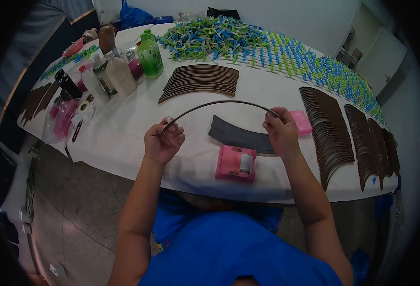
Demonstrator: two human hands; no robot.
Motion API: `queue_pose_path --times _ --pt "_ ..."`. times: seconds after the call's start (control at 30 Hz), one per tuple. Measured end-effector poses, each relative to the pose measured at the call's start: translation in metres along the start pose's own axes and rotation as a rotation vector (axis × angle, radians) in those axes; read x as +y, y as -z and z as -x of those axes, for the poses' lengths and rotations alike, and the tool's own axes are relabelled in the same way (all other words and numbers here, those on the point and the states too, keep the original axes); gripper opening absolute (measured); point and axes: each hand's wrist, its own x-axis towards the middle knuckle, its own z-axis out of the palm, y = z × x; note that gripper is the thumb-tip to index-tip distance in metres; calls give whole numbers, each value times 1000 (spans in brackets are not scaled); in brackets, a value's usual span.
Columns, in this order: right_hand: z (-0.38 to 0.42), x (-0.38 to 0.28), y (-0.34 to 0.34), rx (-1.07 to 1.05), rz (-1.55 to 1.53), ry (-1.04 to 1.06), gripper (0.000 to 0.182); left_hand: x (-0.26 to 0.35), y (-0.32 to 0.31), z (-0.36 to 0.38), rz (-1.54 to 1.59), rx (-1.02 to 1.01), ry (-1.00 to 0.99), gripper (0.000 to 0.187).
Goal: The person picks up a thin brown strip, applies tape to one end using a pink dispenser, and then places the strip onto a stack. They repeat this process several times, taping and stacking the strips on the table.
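A thin dark curved strip (pixel 224 101) arches up between my two hands, one end in each. My left hand (pixel 165 141) pinches its left end, and my right hand (pixel 282 129) pinches its right end. Below the strip, a dark grey curved stack (pixel 238 136) lies on the white table, its right end partly behind my right hand. A pink box (pixel 236 163) with a grey piece on top sits in front of that stack. Beside my right hand is a pink block (pixel 301 122). Behind the strip lies a fanned brown stack (pixel 200 81).
The white table (pixel 124 157) carries bottles, including a green bottle (pixel 150 55), at the left. More brown stacks (pixel 327 131) stand at the right. A heap of blue and green pieces (pixel 215 38) lies at the back, with rows of similar pieces (pixel 310 62) beside it.
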Motion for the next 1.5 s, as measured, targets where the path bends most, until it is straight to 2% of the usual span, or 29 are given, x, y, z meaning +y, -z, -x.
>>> queue_pose_path --times 0.07,0.17,0.23,0.27,0.33,0.37,0.43,0.47,0.53,0.57,0.63,0.67,0.73,0.77,0.83,0.87,0.93,0.97,1.03,1.17,1.23,1.27,1.33,1.5 --pt "-8 5 -6 -1 28 0 22 -2 10 -5 57 16 -56 15" --pt "-20 13 -15 -2 111 4 20 -7 23 -18 229 143 -189 15" --pt "-30 18 -23 23 217 10 16 -9 24 -35 238 443 -330 17" --pt "-36 22 -25 8 215 2 16 -10 24 -43 240 446 -346 17" --pt "-51 30 -27 -5 388 22 15 -10 27 -61 107 628 -351 22" --pt "-58 32 -28 -20 388 18 15 -9 29 -71 113 630 -366 22" --pt "-70 37 -32 -45 523 -22 15 -4 34 -89 26 751 -279 25" --pt "-76 40 -33 -56 523 -23 15 -1 37 -94 29 752 -289 25" --pt "-88 47 -34 -63 646 -92 16 4 42 -103 -78 698 -107 22" --pt "-94 51 -33 -68 646 -92 16 6 45 -106 -77 697 -112 22" --pt "-104 57 -30 -93 809 -85 17 8 44 -111 -272 697 43 21" --pt "-108 61 -27 -95 810 -82 17 7 44 -111 -272 695 40 21" --pt "-118 72 -15 -100 862 -77 16 2 26 -101 -707 629 85 20" --pt "-123 79 -9 -99 861 -75 16 3 17 -97 -709 628 84 20" --pt "-130 91 2 -101 980 -21 21 1 3 -88 -1401 499 244 17" --pt "-133 97 8 -96 978 -23 21 -5 9 -84 -1403 497 249 17" --pt "-137 103 14 -71 1371 9 26 -17 20 -74 -2274 248 -313 16" --pt "-136 108 17 -65 1369 5 26 -20 24 -73 -2275 241 -308 16" --pt "-134 115 20 -59 1524 136 30 -23 21 -70 -2439 260 -358 20" --pt "-107 104 5 37 1564 263 29 -24 21 -71 -2494 245 -459 25" --pt "-92 86 -8 -162 1533 258 38 -22 22 -75 -2497 238 -404 33" --pt "-85 83 -11 -156 1535 254 38 -21 22 -76 -2495 230 -401 33" --pt "-76 79 -16 -306 1675 150 50 -21 23 -80 -2512 236 -393 35" --pt "-67 74 -34 -259 1789 -52 60 -22 28 -90 -2515 239 -426 37"
